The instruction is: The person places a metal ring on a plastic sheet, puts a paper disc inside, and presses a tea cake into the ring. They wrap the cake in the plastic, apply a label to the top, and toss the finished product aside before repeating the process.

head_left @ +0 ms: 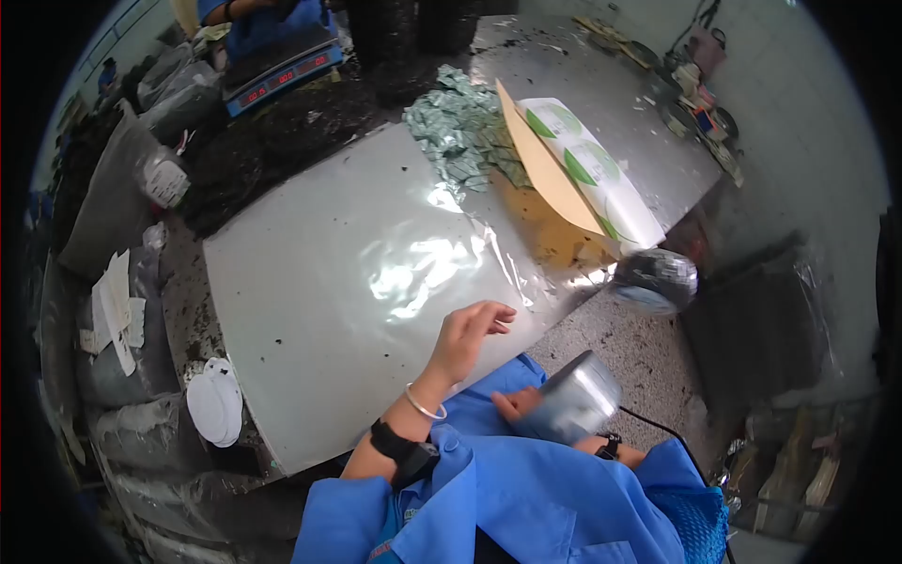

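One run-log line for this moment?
left hand: on silver sheet edge | right hand: holds silver pouch | foil packets: piled beyond sheet

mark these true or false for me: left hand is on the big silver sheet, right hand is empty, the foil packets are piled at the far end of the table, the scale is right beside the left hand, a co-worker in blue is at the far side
1. The left hand rests on the big silver sheet. True.
2. The right hand is empty. False: it holds a silver pouch against the blue coat.
3. The foil packets are piled at the far end of the table. True.
4. The scale is right beside the left hand. False: it sits at the far side, well apart from it.
5. A co-worker in blue is at the far side. True, just behind the scale.
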Tool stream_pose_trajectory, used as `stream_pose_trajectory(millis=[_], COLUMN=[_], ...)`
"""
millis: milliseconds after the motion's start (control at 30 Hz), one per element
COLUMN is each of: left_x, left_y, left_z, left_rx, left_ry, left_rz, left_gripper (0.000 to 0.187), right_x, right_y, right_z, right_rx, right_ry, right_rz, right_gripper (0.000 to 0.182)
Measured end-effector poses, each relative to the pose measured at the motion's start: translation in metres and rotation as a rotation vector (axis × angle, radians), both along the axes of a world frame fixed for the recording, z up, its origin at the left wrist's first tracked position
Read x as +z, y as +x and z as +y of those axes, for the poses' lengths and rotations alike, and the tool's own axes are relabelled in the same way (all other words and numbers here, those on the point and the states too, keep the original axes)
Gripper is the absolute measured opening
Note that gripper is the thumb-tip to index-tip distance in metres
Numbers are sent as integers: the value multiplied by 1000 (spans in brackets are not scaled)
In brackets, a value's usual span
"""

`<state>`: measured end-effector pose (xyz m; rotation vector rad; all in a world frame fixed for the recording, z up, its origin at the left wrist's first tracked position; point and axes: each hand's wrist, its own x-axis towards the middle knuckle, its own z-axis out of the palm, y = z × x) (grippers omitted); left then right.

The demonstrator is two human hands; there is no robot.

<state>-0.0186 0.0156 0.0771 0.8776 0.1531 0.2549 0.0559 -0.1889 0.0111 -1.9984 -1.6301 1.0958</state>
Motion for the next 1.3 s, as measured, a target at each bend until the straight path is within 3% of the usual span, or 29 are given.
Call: stream_pose_trajectory(millis=[33,67,100,233,267,333,467,533,567,600,633,667,700,767,800,833,867,900,933,967,1000,1033,1100,1167,1233,1267,1300], left_x=[-7,-17,-35,-93,-96,-103,-104,-84,-79,-93,-111,-90,-48,77,92,97,101,83,54,20,3,-26,-87,-121,-90,-56,-51], left_y=[28,46,55,62,59,58,56,18,-10,-47,-90,-111,-126,-99,-88,-71,-55,-40,-24,-9,0,9,10,11,-53,-94,-132], left_z=[-12,-17,-18,-15,-18,-16,-10,27,57,93,143,176,203,196,192,179,157,142,122,103,84,64,37,15,19,13,6], left_rx=[90,194,179,185,294,396,455,342,460,579,470,459,447,482,310,201,162,87,86,159,157,190,160,481,519,635,955], left_ry=[636,1284,1286,1121,1168,1214,1316,238,14,-393,-532,-493,-451,-101,-16,-15,-28,44,121,376,284,298,380,587,600,852,1228], left_rz=[335,652,636,722,653,587,469,460,478,371,212,109,9,327,274,249,332,293,237,220,215,197,248,-3,126,330,387], left_gripper=[53,43,43,29,28,27,26,26,27,27,29,29,30,26,27,33,33,28,23,22,22,21,22,21,29,34,33], right_x=[8,-35,-66,53,64,78,132,137,117,95,86,54,68,41,45,36,20,5,7,19,34,46,70,111,91,83,74], right_y=[0,5,19,52,59,64,75,82,95,106,88,64,40,-7,-29,-36,-43,-50,-60,-69,-70,-65,-50,-24,11,16,18], right_z=[5,-14,-25,-40,-42,-38,20,44,59,75,107,131,174,252,285,294,292,282,254,215,192,186,172,197,180,182,184], right_rx=[-312,-445,-446,-730,-729,-930,-1025,-809,-592,-377,-320,-243,-36,317,372,427,459,423,461,529,588,623,1319,1172,434,125,-186], right_ry=[-239,-283,-120,69,60,400,571,769,701,633,306,51,-303,-518,-583,-573,101,806,829,573,312,328,-344,-196,189,376,543], right_rz=[-79,70,660,1791,1793,1862,1668,1235,1074,915,828,729,489,320,178,165,-327,-765,-740,-521,-315,-312,-95,109,545,339,130], right_gripper=[40,43,58,78,78,78,80,78,69,63,49,48,62,73,72,72,71,70,70,64,63,63,45,31,25,28,32])
